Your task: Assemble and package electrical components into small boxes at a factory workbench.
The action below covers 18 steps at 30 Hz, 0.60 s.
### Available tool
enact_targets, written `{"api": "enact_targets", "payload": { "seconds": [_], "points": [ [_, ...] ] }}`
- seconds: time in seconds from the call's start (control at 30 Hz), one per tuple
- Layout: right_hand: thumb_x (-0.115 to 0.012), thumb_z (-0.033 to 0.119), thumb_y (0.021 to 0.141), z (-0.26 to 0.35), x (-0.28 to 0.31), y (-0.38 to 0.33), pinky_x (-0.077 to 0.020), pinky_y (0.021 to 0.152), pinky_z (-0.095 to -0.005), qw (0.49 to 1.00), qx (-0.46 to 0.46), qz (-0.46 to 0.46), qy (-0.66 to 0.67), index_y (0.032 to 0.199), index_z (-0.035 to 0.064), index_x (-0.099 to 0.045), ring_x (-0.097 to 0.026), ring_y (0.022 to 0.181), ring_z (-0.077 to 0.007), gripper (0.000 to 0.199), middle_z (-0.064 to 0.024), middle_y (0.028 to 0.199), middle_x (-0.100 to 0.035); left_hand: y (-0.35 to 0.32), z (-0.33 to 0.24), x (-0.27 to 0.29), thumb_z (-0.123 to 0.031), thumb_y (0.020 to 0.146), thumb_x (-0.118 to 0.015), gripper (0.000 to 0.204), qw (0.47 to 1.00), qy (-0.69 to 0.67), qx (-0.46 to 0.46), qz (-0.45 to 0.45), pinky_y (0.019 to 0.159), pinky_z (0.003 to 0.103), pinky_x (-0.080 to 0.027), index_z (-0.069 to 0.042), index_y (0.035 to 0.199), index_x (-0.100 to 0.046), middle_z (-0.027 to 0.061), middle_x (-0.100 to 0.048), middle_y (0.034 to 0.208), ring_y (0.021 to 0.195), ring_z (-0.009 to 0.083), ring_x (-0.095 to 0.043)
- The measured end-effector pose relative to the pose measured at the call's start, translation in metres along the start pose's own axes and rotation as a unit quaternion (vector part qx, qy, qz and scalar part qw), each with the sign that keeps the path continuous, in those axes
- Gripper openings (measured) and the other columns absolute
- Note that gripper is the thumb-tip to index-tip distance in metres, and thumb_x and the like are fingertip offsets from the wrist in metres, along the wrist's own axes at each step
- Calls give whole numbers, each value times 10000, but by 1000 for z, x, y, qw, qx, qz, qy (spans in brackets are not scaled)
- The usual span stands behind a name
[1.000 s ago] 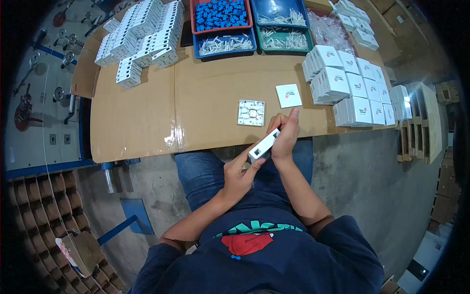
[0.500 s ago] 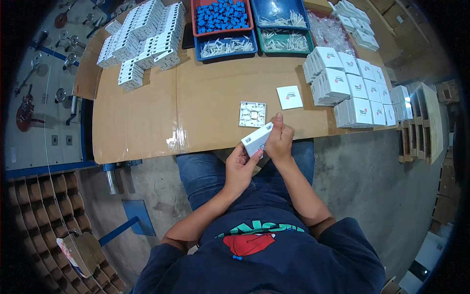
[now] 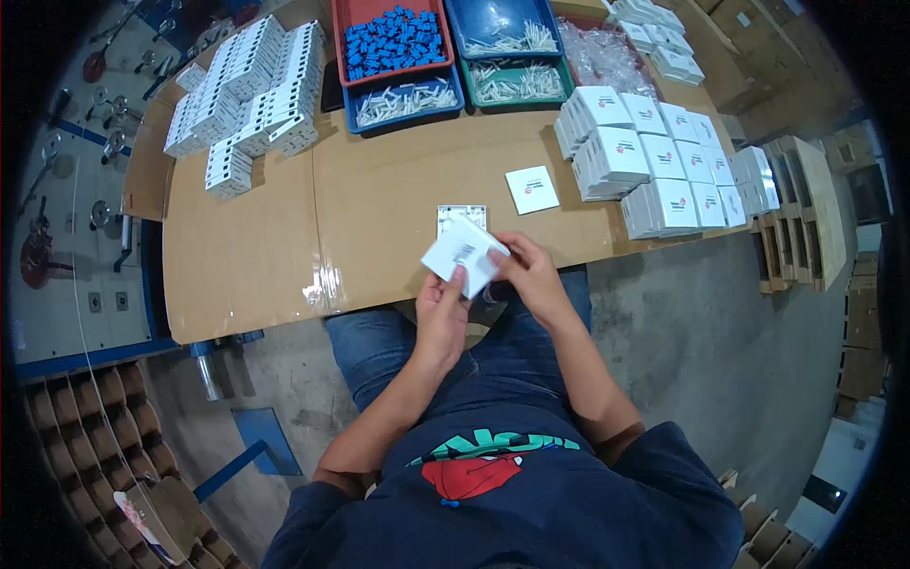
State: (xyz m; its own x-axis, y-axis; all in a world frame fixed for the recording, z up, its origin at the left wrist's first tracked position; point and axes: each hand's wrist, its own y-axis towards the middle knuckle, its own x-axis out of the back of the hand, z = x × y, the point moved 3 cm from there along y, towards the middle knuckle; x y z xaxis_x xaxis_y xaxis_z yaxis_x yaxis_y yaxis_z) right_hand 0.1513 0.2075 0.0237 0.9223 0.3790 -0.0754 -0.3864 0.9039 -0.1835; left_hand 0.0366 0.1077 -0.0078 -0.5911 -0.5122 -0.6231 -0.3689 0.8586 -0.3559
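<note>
Between both hands, just over the table's near edge, I hold a flat white square box (image 3: 459,252), tilted, with small dark print on its upper face. My left hand (image 3: 444,320) grips its lower corner, thumb on top. My right hand (image 3: 534,277) pinches its right corner. Partly hidden behind the box lies a white square plate with metal-looking parts (image 3: 462,214) on the cardboard. To its right rests a flat white square piece (image 3: 532,190) with a small red and dark mark.
Stacked white boxes (image 3: 677,174) stand at the right, with stacked white blocks (image 3: 241,100) at the far left. At the back are a red tray (image 3: 341,19) of blue parts, and blue (image 3: 457,113) and green (image 3: 567,88) trays of white pieces. Clear plastic bags (image 3: 607,59) lie beside them.
The white box has turned from edge-up to broad face up and shifted left. My right hand has gone from its top end to its right corner. The whole view has also shifted.
</note>
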Motion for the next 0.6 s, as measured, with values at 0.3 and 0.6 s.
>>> {"api": "enact_targets", "payload": {
  "seconds": [0.3,0.6],
  "points": [
    [-733,113,922,10,-4,-31,-519,893,-265,996,-9,14,92,1234,-19,-628,-638,1034,-125,355,-82,1142,-688,5,-26,8,-24,930,-657,346,995,32,32,90,1014,330,-448,-38,1260,-556,52,-622,1234,1156,172,-587],
    [-757,64,885,-7,-3,-40,-552,795,-265,993,10,113,45,1168,-41,-666,-677,909,-111,315,-71,1012,-731,-5,-47,5,-105,874,-776,354,937,294,-109,157,897,301,-531,5,1185,-647,95,-682,1160,1051,166,-646]
  ]
}}
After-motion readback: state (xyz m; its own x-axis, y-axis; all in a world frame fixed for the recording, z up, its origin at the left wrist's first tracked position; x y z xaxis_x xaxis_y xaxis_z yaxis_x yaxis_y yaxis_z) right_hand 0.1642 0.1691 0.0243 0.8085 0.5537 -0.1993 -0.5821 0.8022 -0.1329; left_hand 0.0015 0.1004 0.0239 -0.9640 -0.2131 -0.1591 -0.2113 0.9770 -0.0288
